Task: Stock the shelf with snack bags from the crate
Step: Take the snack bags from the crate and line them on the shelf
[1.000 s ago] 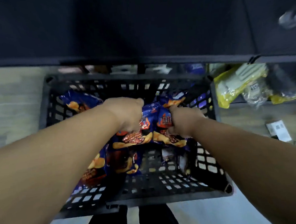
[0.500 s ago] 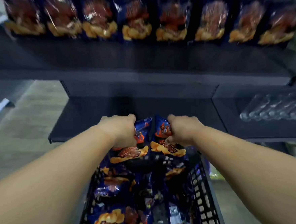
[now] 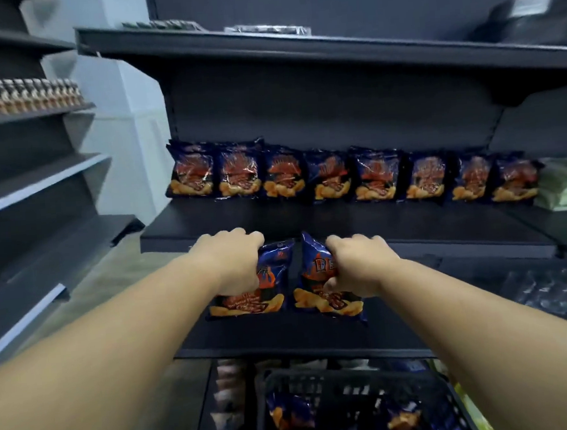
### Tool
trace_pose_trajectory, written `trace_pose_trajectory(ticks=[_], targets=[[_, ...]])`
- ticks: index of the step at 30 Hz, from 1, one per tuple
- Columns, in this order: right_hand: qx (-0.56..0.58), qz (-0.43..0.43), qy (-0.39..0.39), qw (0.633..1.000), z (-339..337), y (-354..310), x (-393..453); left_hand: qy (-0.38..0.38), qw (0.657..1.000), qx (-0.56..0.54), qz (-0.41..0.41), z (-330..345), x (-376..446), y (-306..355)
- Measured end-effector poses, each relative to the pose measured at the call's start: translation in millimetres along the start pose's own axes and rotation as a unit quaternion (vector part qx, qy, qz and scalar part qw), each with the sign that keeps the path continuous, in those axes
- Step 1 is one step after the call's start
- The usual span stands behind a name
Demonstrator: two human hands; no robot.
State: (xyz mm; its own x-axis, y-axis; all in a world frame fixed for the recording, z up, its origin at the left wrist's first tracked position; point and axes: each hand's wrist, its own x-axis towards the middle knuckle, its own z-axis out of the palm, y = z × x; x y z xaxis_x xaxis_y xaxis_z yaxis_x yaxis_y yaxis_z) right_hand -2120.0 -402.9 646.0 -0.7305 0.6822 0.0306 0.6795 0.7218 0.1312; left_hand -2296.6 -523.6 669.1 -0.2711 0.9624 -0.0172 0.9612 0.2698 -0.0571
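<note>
Crate (image 3: pixel 354 377), black lattice plastic, is seen at the bottom edge with further blue snack bags (image 3: pixel 289 416) lying inside. Above it, two blue bags are held side by side before the dark shelf (image 3: pixel 275 215): the left bag (image 3: pixel 273 276) is gripped by the left hand (image 3: pixel 231 258), fingers curled round its upper part; the right bag (image 3: pixel 317 279) is pinched by the right hand (image 3: pixel 356 263), fingers likewise curled. Eight matching bags (image 3: pixel 353 176) are stood upright in a row at the shelf's back.
</note>
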Motion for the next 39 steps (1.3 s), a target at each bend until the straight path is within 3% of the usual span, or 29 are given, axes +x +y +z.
trace_pose_trajectory(ticks=[8,23,32,39], targets=[[-0.043,0.013,0.093,0.995,-48,-43,-12,0.101,0.995,0.007,-0.009,-29,-26,-48],[-0.007,0.006,0.176,0.984,-81,-46,36,0.215,0.974,0.011,-0.076,-54,2,-74],[-0.007,0.006,0.144,0.990,-84,-58,93,0.210,0.973,0.025,-0.095,-50,49,-115],[-0.008,0.072,0.078,0.994,-93,-66,180,0.170,0.979,0.046,-0.099,-48,125,-178]])
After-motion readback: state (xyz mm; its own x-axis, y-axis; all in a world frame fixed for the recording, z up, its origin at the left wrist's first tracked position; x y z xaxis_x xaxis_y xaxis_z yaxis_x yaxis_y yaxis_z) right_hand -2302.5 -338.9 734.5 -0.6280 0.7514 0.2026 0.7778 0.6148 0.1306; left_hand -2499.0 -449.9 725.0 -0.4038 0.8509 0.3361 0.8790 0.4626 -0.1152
